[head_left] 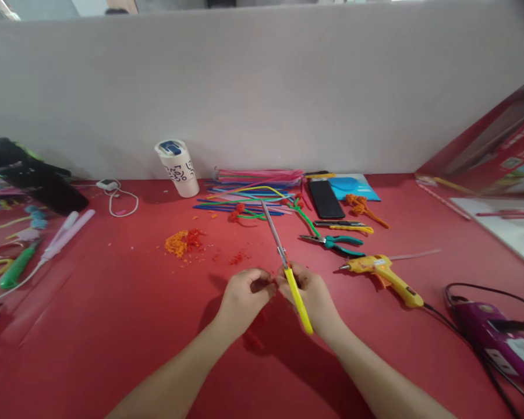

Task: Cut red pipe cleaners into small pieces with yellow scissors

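Note:
My left hand is closed in a pinch on a small red piece, held just above the red table. My right hand is closed around yellow-handled scissors, blades pointing up and away toward the pile of coloured pipe cleaners. Both hands meet at the table's middle, fingertips almost touching. What the red piece is exactly stays hidden by my fingers.
Orange and red fluff crumbs lie to the left. Green pliers, a yellow glue gun, a black phone and a paper cup sit behind. A purple device with cable is at right; tools at left.

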`<move>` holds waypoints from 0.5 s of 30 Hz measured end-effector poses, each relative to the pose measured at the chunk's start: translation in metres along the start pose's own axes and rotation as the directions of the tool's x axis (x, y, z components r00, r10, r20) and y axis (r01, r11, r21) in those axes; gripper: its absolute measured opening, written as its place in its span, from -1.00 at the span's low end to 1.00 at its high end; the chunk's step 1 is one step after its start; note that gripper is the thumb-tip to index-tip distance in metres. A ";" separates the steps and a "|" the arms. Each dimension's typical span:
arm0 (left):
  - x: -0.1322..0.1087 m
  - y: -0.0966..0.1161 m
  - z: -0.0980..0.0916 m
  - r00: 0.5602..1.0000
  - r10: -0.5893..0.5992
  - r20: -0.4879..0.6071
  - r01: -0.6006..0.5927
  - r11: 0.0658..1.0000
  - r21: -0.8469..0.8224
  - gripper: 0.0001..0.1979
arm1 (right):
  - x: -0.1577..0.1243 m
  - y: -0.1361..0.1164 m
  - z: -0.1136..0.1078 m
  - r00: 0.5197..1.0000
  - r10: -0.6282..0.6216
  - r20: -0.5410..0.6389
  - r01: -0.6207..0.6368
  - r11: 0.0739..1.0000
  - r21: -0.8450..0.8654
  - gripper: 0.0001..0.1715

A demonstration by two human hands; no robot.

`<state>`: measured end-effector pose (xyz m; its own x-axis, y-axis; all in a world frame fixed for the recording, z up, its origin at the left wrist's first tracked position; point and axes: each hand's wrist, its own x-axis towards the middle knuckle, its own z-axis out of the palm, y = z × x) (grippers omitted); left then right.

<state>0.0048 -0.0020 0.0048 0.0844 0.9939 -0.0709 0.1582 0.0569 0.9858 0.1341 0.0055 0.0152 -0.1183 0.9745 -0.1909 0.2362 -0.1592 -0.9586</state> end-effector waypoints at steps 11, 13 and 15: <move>0.015 0.007 -0.023 0.980 -0.148 -0.134 0.081 0.908 -0.412 -0.90 | -0.003 0.008 -0.019 0.975 -0.190 0.118 0.218 0.693 -0.687 -0.66; 0.016 0.007 -0.026 0.977 -0.152 -0.152 0.070 0.893 -0.444 -0.90 | -0.004 0.009 -0.019 0.965 -0.205 0.164 0.257 0.610 -0.750 -0.65; 0.017 0.007 -0.028 0.977 -0.144 -0.158 0.059 0.891 -0.450 -0.89 | -0.004 0.010 -0.018 0.960 -0.206 0.191 0.274 0.538 -0.797 -0.64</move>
<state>-0.0199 0.0180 0.0151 -0.0954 0.9776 -0.1874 -0.2973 0.1517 0.9427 0.1543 0.0030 0.0104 -0.3464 0.9377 -0.0264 0.8637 0.3078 -0.3991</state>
